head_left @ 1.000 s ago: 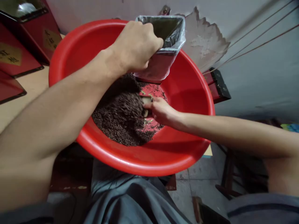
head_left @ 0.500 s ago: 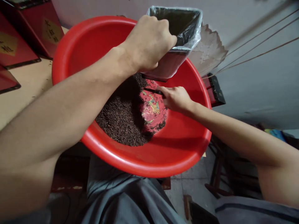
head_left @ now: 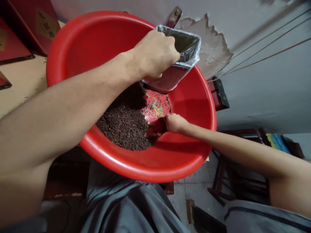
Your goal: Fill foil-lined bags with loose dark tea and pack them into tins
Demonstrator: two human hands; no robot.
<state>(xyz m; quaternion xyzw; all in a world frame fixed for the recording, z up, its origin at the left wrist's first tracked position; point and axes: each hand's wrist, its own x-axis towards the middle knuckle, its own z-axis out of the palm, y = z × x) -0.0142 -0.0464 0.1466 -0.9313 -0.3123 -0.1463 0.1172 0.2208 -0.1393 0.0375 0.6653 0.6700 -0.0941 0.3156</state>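
Observation:
A wide red plastic basin [head_left: 184,161] holds a heap of dark loose tea leaves [head_left: 126,127] on its left side. The basin's bottom shows a printed coloured pattern [head_left: 156,106] with scattered leaves. My left hand [head_left: 157,53] is closed on the near edge of a red tin [head_left: 167,76] lined with a clear plastic bag [head_left: 193,51]. The tin is upright, slightly tilted, over the far side of the basin. Low in the basin, right of the heap, my right hand [head_left: 176,123] is closed around a small dark tool, mostly hidden by the fingers.
Red boxes with yellow labels [head_left: 46,24] stand on a pale tabletop [head_left: 26,84] at left. Behind the basin is a wall with peeling paint [head_left: 209,45] and strings [head_left: 262,48]. A dark red wooden chair [head_left: 220,181] is at lower right.
My right hand has moved toward me along the basin's bottom with the dark tool. The tin in my left hand has come lower and slightly left. The view has shifted a little.

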